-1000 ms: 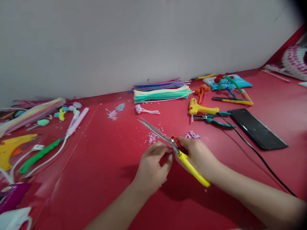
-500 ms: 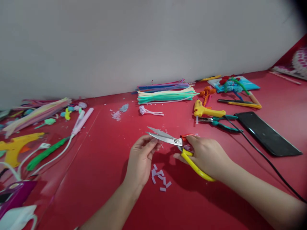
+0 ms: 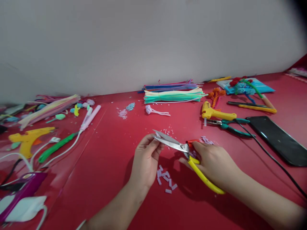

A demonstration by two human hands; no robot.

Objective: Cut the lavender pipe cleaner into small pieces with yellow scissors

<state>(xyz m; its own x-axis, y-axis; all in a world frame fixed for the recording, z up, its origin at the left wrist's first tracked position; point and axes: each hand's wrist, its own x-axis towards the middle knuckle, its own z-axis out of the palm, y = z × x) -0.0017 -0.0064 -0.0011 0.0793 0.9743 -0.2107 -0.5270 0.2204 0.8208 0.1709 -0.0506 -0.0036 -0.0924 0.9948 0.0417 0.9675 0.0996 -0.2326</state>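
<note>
My right hand [image 3: 211, 159] grips scissors [image 3: 171, 143] with yellow and red handles, their blades parted and pointing left. At the blade tips, my left hand [image 3: 148, 156] pinches a small pale lilac piece [image 3: 157, 134], mostly hidden by the fingers and the blade. Short cut lilac pieces [image 3: 168, 191] lie scattered on the red table below the scissors. More lilac bits [image 3: 206, 140] lie just beyond my right hand, and fine pale crumbs dot the table behind the blades.
Bundled pipe cleaners [image 3: 175, 95] lie by the wall, with a lilac pipe-cleaner flower [image 3: 153, 110] before them. To the right are a yellow glue gun [image 3: 218, 114], pliers [image 3: 230, 125] and a black phone [image 3: 278, 140]. Another glue gun [image 3: 28, 137] and white cables lie left.
The view has turned slightly left, so everything sits further right in the picture. Both hands keep nearly the same hold, and the lilac piece between the blades shows more clearly.
</note>
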